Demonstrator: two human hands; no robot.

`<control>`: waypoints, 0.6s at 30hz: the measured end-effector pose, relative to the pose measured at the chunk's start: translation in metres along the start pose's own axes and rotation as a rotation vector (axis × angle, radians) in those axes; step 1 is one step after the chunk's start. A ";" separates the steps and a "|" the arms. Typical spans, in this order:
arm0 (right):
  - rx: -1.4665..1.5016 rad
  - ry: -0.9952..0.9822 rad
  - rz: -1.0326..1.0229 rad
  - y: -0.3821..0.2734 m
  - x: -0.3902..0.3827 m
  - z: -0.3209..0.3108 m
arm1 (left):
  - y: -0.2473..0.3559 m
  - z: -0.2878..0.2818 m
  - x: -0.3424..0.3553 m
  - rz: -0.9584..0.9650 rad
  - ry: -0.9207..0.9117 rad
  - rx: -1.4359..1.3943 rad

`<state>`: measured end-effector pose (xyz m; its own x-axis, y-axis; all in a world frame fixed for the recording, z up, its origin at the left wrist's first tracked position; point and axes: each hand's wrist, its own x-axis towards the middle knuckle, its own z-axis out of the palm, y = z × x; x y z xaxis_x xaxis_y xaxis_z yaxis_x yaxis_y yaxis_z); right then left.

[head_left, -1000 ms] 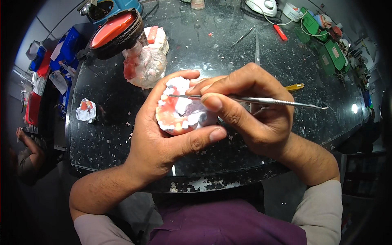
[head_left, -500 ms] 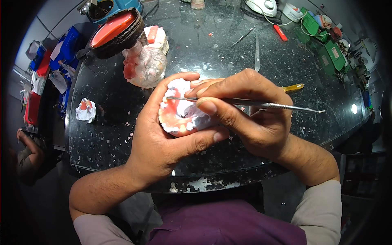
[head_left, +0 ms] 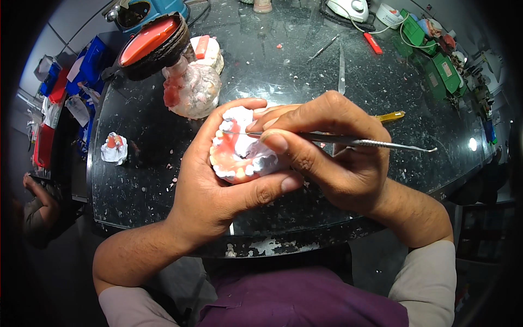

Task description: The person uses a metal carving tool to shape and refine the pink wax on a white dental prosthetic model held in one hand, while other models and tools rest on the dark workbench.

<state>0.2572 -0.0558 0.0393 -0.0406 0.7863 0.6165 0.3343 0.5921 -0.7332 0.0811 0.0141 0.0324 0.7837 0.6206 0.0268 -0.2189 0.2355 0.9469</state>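
My left hand (head_left: 210,191) is wrapped round a white plaster dental model (head_left: 237,152) with pink wax and pale teeth, its thumb along the near edge. My right hand (head_left: 335,147) pinches a slim metal instrument (head_left: 376,144), whose thin tip rests on the wax near the teeth on the model's left side. The handle reaches out to the right, ending in a small curved tip. A smaller plaster model (head_left: 115,147) with pink on it lies on the left of the black bench (head_left: 136,196). A yellow-handled tool (head_left: 392,116) lies behind my right hand.
A dish of red wax (head_left: 150,41) stands on a lumpy plaster stand (head_left: 193,90). At the back lie metal tools (head_left: 341,71), a white device (head_left: 346,11) and a red piece (head_left: 373,43). Green containers (head_left: 447,73) line the right, blue bins (head_left: 90,65) the left. Another person's arm (head_left: 41,196) is at left.
Since a second ago the model has shifted and tilted slightly in my left hand. The instrument and my right hand have moved slightly down and left, with the tip still on the model.
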 end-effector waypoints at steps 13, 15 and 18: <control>0.008 0.029 0.013 0.000 -0.001 0.000 | 0.004 0.001 -0.001 -0.042 0.009 -0.011; 0.009 0.037 0.023 0.000 -0.001 0.000 | 0.004 0.001 -0.001 -0.053 0.019 -0.016; 0.024 0.038 0.031 0.000 -0.001 0.001 | 0.004 0.000 -0.001 -0.056 0.017 -0.024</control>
<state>0.2565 -0.0562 0.0388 0.0052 0.7975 0.6033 0.3123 0.5719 -0.7586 0.0798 0.0143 0.0361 0.7851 0.6186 -0.0312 -0.1896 0.2880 0.9387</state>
